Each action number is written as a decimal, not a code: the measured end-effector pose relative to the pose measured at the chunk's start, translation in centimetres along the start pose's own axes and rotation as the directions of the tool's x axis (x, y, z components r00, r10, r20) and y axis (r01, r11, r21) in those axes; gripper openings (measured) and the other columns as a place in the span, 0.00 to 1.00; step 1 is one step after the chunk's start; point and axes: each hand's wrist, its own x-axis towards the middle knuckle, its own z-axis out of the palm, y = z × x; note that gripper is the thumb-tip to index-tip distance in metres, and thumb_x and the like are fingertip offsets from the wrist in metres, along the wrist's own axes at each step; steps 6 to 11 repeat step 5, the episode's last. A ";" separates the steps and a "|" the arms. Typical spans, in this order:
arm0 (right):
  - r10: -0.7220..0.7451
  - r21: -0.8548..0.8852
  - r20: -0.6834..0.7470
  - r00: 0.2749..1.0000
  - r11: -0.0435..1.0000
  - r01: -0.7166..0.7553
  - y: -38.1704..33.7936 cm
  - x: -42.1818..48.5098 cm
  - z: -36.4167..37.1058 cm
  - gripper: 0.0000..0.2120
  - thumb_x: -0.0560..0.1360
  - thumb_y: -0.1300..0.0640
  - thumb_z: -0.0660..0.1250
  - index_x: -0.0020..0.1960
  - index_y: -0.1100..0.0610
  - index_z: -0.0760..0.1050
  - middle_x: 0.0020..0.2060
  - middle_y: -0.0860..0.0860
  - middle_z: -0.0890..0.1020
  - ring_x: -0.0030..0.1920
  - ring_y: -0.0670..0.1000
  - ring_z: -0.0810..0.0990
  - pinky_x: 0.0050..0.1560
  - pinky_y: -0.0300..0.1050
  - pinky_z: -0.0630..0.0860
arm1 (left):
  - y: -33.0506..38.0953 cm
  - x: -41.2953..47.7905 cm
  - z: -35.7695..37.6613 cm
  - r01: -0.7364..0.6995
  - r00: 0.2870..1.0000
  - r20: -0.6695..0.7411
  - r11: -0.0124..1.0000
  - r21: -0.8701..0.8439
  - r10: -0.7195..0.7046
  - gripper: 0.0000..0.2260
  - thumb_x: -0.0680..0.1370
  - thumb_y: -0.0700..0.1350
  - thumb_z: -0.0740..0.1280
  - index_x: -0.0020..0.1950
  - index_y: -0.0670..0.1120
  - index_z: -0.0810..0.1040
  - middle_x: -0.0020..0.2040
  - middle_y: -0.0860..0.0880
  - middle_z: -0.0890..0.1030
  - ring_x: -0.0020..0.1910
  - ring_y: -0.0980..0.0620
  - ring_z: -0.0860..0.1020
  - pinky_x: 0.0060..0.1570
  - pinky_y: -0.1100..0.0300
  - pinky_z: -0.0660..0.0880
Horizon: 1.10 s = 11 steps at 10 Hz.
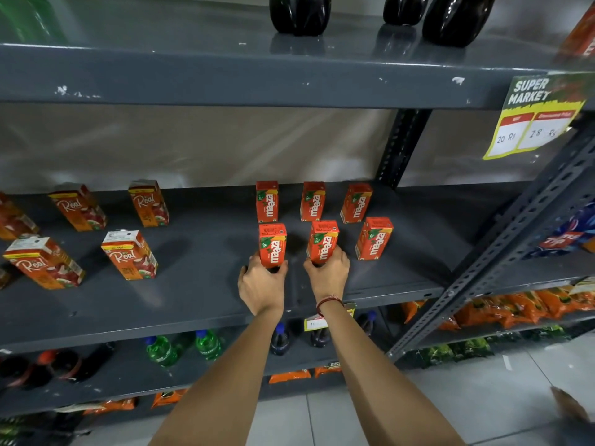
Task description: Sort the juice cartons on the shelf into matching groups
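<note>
Shelf: a dark grey metal shelf board (199, 294) at chest level carries every carton; a slotted grey metal upright (502, 249) bounds it on the right.
Maaza group: six small red-orange Maaza juice cartons stand upright on the right half of the shelf, in two rows of three, each apart from its neighbours.
Back row: back-left Maaza carton (267, 201), back-middle Maaza carton (312, 201), back-right Maaza carton (356, 203).
Front row: front-left Maaza carton (272, 245), front-middle Maaza carton (322, 241), front-right Maaza carton (373, 238).
Left hand: the left hand (262, 284) has its fingers clamped round the base of the front-left Maaza carton, which stands on the shelf.
Right hand: the right hand (328, 275), with a red thread band at the wrist, has its fingers wrapped round the lower part of the front-middle Maaza carton.
Real group: orange-and-white Real juice cartons stand well apart from the Maaza group on the left half, among them the rear Real carton (148, 203), the second rear Real carton (79, 207), the front Real carton (129, 255) and the far-left front Real carton (43, 262).
Above: dark plastic drink bottles (300, 14) stand on the upper shelf.
Price tag: a yellow-and-green paper supermarket price label (534, 117) hangs from the upper shelf edge at the right.
</note>
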 end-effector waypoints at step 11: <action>0.057 0.065 -0.134 0.989 0.997 -0.048 -0.4 -3.9 -0.4 0.26 0.71 0.58 0.71 0.65 0.65 0.68 0.59 0.62 0.73 0.62 0.60 0.71 0.63 0.51 0.67 | -2.7 -1.5 -2.2 -0.125 0.989 0.072 0.989 -0.076 0.130 0.24 0.70 0.44 0.74 0.62 0.38 0.73 0.60 0.39 0.78 0.61 0.42 0.74 0.62 0.46 0.71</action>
